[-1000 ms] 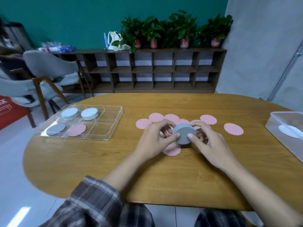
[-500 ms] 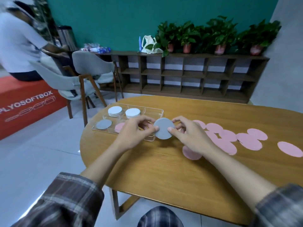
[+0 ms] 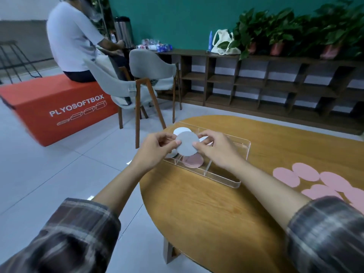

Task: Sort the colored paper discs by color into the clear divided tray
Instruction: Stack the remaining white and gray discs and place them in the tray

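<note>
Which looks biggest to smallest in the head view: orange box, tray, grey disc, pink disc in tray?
Largest: orange box
Then: tray
Last, grey disc and pink disc: unranked, pink is partly hidden.

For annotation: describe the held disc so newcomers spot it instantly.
The oval wooden table carries a clear divided plastic tray at its left end. Over it, left hand and right hand pinch a round grey paper disc. It alone is lifted; the pink paper disc lies in the tray.

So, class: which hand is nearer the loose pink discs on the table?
Right. The right hand pinches the grey disc over the tray, left of the pink discs; the left hand sits farther left.
</note>
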